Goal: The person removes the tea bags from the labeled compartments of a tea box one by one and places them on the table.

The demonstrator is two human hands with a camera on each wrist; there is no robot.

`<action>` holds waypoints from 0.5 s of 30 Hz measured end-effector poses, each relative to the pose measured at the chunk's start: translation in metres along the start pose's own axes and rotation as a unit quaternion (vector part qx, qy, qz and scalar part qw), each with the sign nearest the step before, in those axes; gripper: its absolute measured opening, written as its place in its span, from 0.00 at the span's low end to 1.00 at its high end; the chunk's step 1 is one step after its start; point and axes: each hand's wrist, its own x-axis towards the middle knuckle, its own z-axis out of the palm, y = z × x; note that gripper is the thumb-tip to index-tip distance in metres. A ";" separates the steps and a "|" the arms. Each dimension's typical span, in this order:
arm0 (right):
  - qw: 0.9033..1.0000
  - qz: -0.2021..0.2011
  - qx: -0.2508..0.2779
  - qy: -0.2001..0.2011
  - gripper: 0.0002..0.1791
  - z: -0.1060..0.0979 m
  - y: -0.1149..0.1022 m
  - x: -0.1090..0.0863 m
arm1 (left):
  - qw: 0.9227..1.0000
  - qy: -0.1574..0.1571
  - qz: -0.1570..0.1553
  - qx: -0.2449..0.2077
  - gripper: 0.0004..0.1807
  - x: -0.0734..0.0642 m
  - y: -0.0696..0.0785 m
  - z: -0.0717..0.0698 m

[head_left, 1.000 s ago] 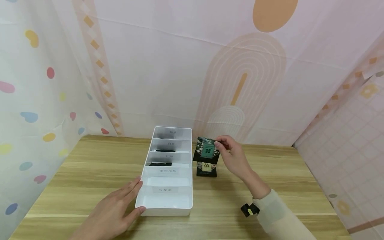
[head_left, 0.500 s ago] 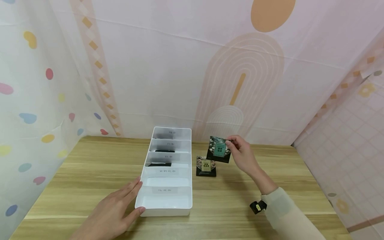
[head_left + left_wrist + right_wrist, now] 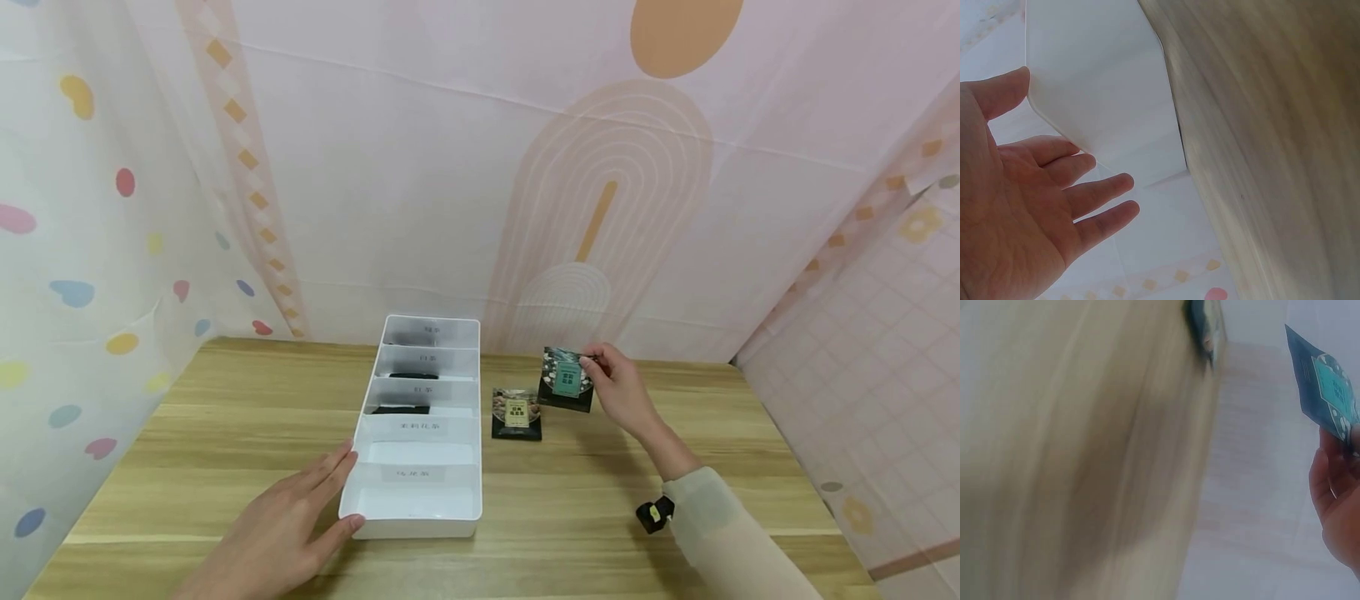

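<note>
My right hand [image 3: 622,393] pinches a black tea sachet [image 3: 566,380] with a green label by its upper right corner, raised over the table. The same sachet [image 3: 1325,384] shows side-on in the right wrist view. Left of it a second tea sachet [image 3: 517,414], with a yellow label, lies flat beside a long white divided box [image 3: 416,528]. My left hand [image 3: 281,517] rests against the box's near left corner, thumb at the front rim and fingers along the side. In the left wrist view, the fingers [image 3: 1107,189] are loosely extended near the box wall [image 3: 1097,94].
Paper labels mark the box's several compartments. Dark sachets [image 3: 401,410] lie in the three farther ones; the two nearest show bare white floors. The wooden table [image 3: 600,533] ends at a patterned cloth backdrop [image 3: 360,208]. A black camera piece [image 3: 655,515] hangs at the right wrist.
My right hand has carried the green-labelled sachet to the right, away from the box, uncovering the yellow-labelled sachet. The left hand and the box have stayed in place.
</note>
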 end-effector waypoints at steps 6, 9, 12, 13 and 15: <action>1.000 0.021 -0.008 -0.016 0.05 -0.004 0.013 0.000 | 1.000 -0.007 -0.006 -0.006 0.39 0.000 0.001 -0.001; 0.999 0.037 -0.020 -0.030 0.05 -0.006 0.021 -0.001 | 1.000 -0.012 -0.010 -0.009 0.39 0.001 0.002 -0.002; 0.997 0.056 -0.031 -0.042 0.05 -0.007 0.028 -0.002 | 1.000 -0.015 -0.014 -0.013 0.40 0.001 0.002 -0.002; 0.997 0.061 -0.033 -0.044 0.05 -0.007 0.030 -0.002 | 1.000 -0.016 -0.015 -0.014 0.40 0.001 0.002 -0.002; 0.996 0.072 -0.036 -0.046 0.06 -0.007 0.034 -0.003 | 1.000 -0.017 -0.016 -0.015 0.40 0.001 0.002 -0.002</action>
